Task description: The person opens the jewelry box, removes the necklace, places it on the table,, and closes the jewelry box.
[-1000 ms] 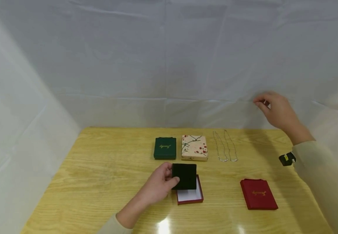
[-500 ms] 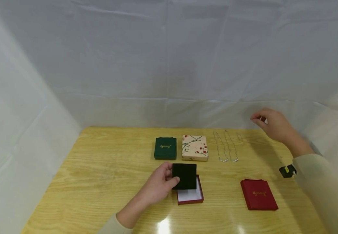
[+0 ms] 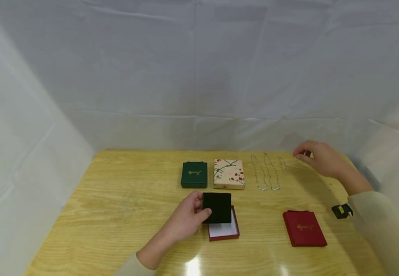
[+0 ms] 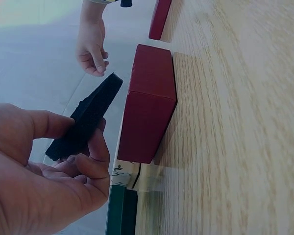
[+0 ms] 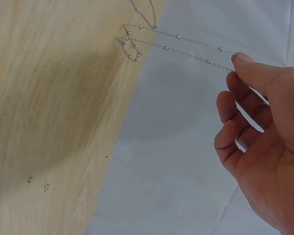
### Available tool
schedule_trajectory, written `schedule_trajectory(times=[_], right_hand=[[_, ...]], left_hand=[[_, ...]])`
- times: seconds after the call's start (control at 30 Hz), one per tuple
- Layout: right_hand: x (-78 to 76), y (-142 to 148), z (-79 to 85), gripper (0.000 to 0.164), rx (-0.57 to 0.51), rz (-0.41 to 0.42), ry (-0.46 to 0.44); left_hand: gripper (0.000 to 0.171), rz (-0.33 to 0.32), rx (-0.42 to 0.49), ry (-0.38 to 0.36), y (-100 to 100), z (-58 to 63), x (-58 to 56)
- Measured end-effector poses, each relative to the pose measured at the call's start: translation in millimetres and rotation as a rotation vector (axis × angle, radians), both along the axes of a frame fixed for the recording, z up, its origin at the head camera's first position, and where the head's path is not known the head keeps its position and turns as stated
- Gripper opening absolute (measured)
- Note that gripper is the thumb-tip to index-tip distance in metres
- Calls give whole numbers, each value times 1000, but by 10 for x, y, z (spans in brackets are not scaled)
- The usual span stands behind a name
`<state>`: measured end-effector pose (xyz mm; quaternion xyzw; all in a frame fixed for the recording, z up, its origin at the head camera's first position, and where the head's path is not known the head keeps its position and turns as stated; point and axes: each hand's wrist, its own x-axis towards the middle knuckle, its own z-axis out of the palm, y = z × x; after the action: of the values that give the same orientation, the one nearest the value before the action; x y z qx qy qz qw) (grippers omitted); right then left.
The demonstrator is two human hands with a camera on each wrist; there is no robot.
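Note:
My left hand (image 3: pixel 187 218) pinches a square black foam pad (image 3: pixel 217 207) between thumb and fingers. The pad is tilted over an uncovered red box (image 3: pixel 224 230) with a white inside, hiding its back part. In the left wrist view the pad (image 4: pixel 85 117) stands apart from the box's side (image 4: pixel 147 103). At the back right, my right hand (image 3: pixel 318 157) holds a thin silver chain (image 5: pixel 191 55) with small beads between thumb and index finger. Two strands run down from the fingertips, and their lower end lies bunched on the table. Beside it lie two silver necklaces (image 3: pixel 267 187).
A green box (image 3: pixel 194 174) and a floral-patterned box (image 3: pixel 229 174) stand at the table's back middle. The red lid (image 3: pixel 304 229) lies at the front right. Tiny metal pieces (image 5: pixel 45 187) lie on the table near the right hand. White sheeting (image 3: pixel 144 76) hangs behind.
My right hand has come down toward the table, and the beaded chain's lower end now lies to the right of the necklaces. The left hand and foam pad have stayed in place.

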<state>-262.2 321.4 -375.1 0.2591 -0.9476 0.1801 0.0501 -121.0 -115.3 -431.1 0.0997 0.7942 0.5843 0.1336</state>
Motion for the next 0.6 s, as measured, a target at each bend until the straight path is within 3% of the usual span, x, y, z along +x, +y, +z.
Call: schedule_trajectory(times=[0.6], right_hand=[[86,35,-251,12,2,58,-138]], left_hand=[[41,13,-4,-9,0,1,6]])
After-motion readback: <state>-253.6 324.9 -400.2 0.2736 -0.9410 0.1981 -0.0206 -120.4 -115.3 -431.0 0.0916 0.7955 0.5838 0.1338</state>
